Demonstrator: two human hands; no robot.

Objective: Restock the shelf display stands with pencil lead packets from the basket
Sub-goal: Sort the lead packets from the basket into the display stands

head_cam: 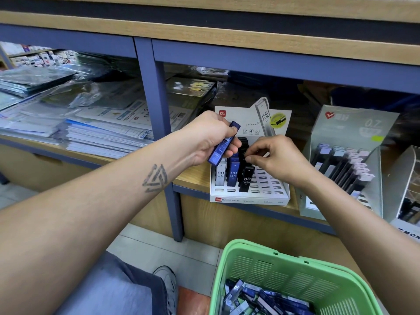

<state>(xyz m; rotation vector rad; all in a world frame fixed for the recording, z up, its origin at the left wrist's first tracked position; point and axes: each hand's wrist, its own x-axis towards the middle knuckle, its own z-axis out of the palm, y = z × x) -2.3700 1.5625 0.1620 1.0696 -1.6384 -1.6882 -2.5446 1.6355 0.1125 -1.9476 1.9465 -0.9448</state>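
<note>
My left hand (pixel 209 137) holds a blue pencil lead packet (pixel 223 144) in a closed grip, fingers and thumb curled round its middle, the packet tilted with its dark cap pointing up and to the right. It hovers just above the back left of the white HB 0.5 display stand (pixel 250 196), which sits at the front edge of the wooden shelf (pixel 193 176).

My right hand (pixel 276 158) reaches over the stand's middle, its grip narrow: thumb and forefinger pinch the top of a black lead packet (pixel 243 146) standing in the back rows. Whether that packet is fully seated in its slot I cannot tell.

In the stand's front rows a grey packet (pixel 220 173), a blue one (pixel 233 175) and a black one (pixel 246 179) stand upright side by side, each marked HB 0.5; the slots to their right are open.

To the right on the same shelf stands a grey 0.7 display stand (pixel 354 133) filled with dark packets. The green basket (pixel 293 271) sits below the shelf at the bottom right, with loose blue and grey packets (pixel 261 298) heaped inside.
</note>
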